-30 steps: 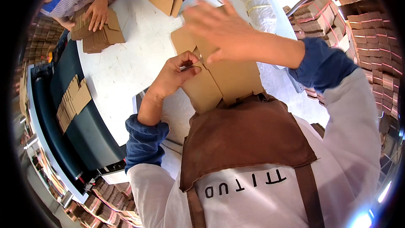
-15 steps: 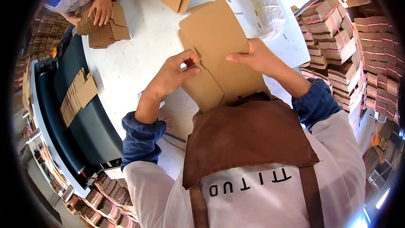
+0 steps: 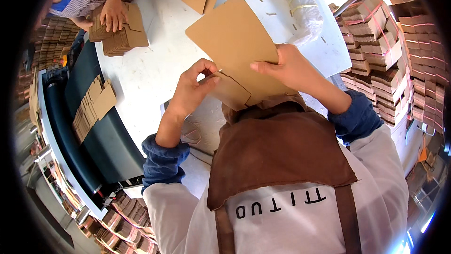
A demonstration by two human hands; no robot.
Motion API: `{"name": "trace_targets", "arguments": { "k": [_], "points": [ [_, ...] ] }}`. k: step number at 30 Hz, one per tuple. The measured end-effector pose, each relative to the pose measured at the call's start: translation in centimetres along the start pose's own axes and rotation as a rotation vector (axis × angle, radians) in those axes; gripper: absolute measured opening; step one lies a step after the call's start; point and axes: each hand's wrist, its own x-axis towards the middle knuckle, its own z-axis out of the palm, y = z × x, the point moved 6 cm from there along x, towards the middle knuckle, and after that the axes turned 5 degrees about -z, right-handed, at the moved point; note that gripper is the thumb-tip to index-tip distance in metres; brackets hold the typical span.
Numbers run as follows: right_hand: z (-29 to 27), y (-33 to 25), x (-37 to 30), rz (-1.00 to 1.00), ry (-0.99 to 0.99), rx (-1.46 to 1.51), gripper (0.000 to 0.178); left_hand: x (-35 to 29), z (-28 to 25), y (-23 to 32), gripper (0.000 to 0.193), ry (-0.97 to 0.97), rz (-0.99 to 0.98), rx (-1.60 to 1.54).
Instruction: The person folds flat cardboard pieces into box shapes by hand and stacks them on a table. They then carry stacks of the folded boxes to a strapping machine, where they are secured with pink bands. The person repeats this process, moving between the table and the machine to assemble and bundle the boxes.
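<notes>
Where cardboard (image 3: 239, 33) hides tabletop (image 3: 164, 42), belt (image 3: 105, 148) left, bundles (image 3: 371, 38) (strapped) right

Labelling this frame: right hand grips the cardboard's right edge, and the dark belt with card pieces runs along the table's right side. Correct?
Side's wrong: in the head view, the dark belt with card pieces runs along the left side of the table. The right hand does grip the right edge of the cardboard.
</notes>
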Motion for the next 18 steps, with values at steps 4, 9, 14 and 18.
{"name": "trace_targets", "arguments": {
  "k": [4,9,14,18],
  "points": [
    [-0.5,-2.2,0.0,-0.07,0.033,-0.031,0.036,-1.9,-0.7,2.9,0.018,0.163,0.176,0.319],
    [0.9,-3.1,-1.3,-0.183,0.076,-0.155,0.028,-4.1,-0.4,4.0,0.021,0.387,0.38,0.522],
    [3.3,-2.2,-2.4,-0.497,0.149,-0.196,0.02,-5.1,-0.3,1.6,0.019,0.397,0.392,0.605],
    [4.7,-0.9,-2.8,-0.482,0.148,-0.171,0.018,-5.7,0.1,0.4,0.017,0.399,0.406,0.594]
  ]
}}
